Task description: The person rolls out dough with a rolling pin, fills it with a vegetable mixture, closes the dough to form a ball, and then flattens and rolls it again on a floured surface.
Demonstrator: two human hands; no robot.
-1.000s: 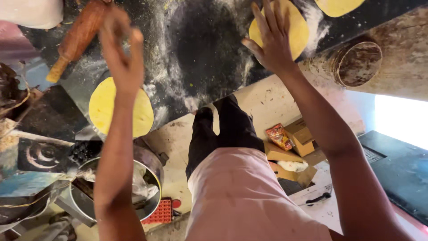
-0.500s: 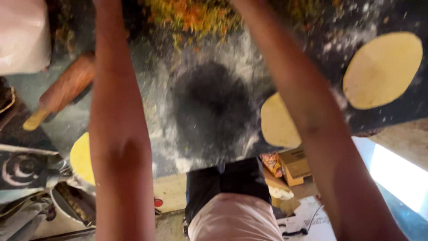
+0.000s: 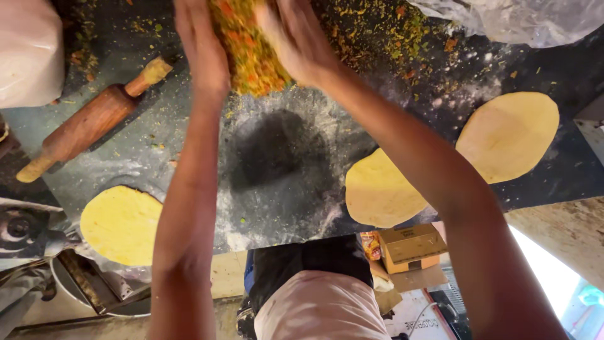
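Observation:
Both my hands reach to the far side of a dark, floury stone slab [image 3: 277, 164]. My left hand [image 3: 200, 47] and my right hand [image 3: 299, 41] press from either side on a heap of orange-and-green crumbly filling [image 3: 251, 53]. Three flat yellow dough rounds lie on the slab: one at the near left [image 3: 119, 223], one near my right forearm [image 3: 380, 192], one at the right [image 3: 509, 135]. A wooden rolling pin [image 3: 88, 126] lies at the left, apart from my hands.
Loose filling crumbs [image 3: 390, 34] are scattered over the far part of the slab. A clear plastic bag [image 3: 522, 19] sits at the far right, a white bag [image 3: 28, 53] at the far left. Below the slab's edge are a cardboard box [image 3: 409, 245] and a metal pan [image 3: 94, 286].
My hands left the dough rounds and moved forward to the filling heap, closing on it from both sides. The view shifted forward, bringing the filling and a third dough round into sight.

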